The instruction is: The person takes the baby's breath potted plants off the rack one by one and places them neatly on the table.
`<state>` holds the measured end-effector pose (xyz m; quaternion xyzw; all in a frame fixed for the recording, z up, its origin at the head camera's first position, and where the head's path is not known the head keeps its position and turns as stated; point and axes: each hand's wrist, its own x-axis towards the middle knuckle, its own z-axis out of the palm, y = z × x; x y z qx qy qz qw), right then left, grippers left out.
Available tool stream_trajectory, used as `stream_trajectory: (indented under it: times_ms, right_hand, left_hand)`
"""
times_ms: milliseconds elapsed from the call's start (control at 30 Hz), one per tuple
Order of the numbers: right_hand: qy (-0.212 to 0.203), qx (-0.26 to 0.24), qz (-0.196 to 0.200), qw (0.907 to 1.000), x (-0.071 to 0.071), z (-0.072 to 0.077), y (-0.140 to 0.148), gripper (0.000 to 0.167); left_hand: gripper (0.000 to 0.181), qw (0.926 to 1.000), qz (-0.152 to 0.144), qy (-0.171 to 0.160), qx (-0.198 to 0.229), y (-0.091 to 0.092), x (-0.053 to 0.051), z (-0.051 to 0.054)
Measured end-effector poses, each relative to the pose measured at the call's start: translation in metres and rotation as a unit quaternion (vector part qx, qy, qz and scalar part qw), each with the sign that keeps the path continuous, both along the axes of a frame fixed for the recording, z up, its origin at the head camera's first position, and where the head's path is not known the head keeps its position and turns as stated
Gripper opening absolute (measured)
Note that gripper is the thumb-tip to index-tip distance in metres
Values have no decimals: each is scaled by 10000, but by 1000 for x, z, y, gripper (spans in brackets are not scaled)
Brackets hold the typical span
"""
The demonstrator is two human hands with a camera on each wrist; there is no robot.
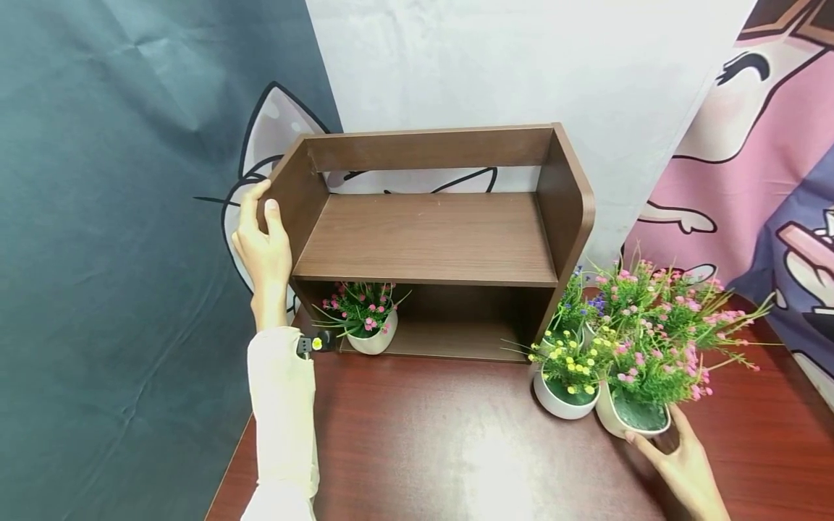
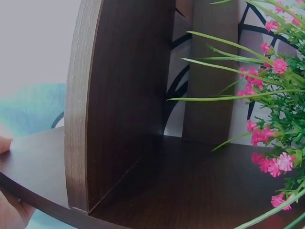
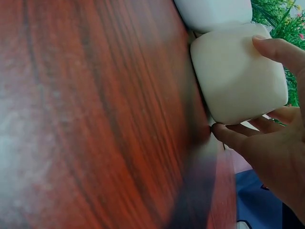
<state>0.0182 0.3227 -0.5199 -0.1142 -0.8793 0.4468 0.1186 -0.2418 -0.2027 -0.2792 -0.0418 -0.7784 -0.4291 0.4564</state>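
Observation:
My left hand [image 1: 263, 246] grips the edge of the left side panel of a brown wooden shelf [image 1: 430, 239]. At the left wrist view's edge, only parts of its fingers [image 2: 12, 212] show, by a dark board. Far to the right, my right hand [image 1: 687, 467] holds a white flower pot [image 3: 238, 76] with pink artificial flowers [image 1: 661, 362], thumb on one side and fingers on the other. That pot stands beside a white pot with yellow flowers [image 1: 567, 401]. Inside the shelf's lower left compartment sits another white pot with pink flowers [image 1: 373, 336].
Behind the right-hand pots are blue flowers [image 1: 596, 304] and more pink blooms. The shelf stands on a reddish-brown table [image 1: 404, 420] against a white cloth backdrop [image 1: 521, 65]. Grey-blue fabric [image 1: 117, 253] hangs at the left, and a pink printed cloth [image 1: 710, 166] at the right.

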Motion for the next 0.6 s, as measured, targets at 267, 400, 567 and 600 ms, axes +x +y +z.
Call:
stream_trajectory:
  times_ms: [267, 400, 567, 600]
  right_hand:
    - [365, -311, 370, 9982, -8, -1, -2, 80]
    - [399, -348, 405, 9978, -11, -2, -4, 78]
    - [42, -155, 260, 9995, -13, -1, -4, 83]
    - [-60, -119, 213, 9997, -13, 0, -5, 83]
  left_hand:
    - [31, 9999, -8, 90, -141, -1, 0, -1]
    - [31, 9999, -10, 45, -120, 0, 1, 0]
    - [30, 10000, 19, -49, 21, 1, 1, 1]
    - [30, 10000, 27, -66, 31, 1, 2, 1]
